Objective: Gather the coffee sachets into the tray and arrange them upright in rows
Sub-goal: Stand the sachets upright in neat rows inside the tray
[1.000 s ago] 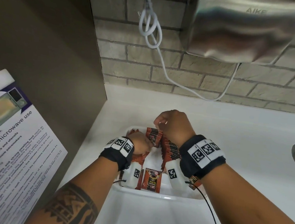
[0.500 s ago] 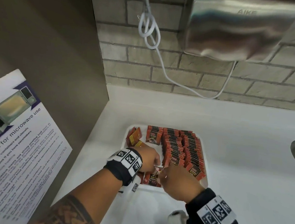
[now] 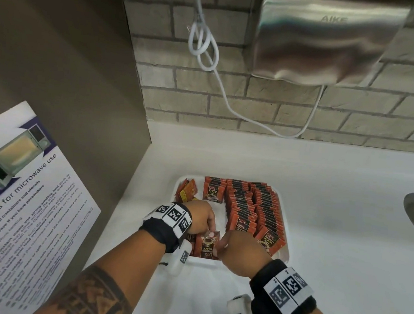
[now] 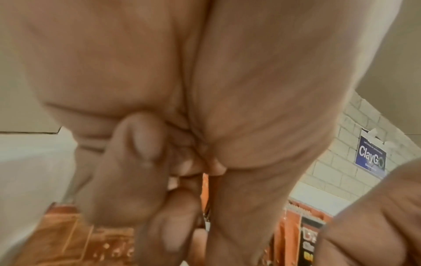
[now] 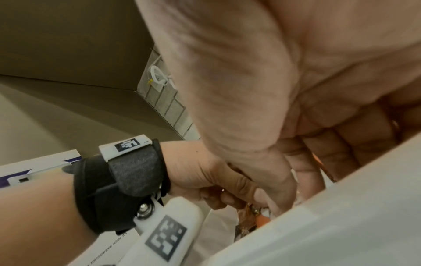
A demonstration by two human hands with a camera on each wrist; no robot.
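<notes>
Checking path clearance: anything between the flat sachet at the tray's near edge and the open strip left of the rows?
Nothing visible. Both hands, left hand and right hand, hold the flat sachet; the bare tray floor behind it is free up to the standing sachet.

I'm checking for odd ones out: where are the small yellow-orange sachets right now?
In the head view the small yellow-orange sachets lean in the tray's far-left corner, left of the upright D2X rows and just beyond the left hand.

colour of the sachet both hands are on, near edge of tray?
Red-orange sachet with a dark brown-black centre panel, white lettering and a coffee-cup picture. Head view shows it best.
</notes>
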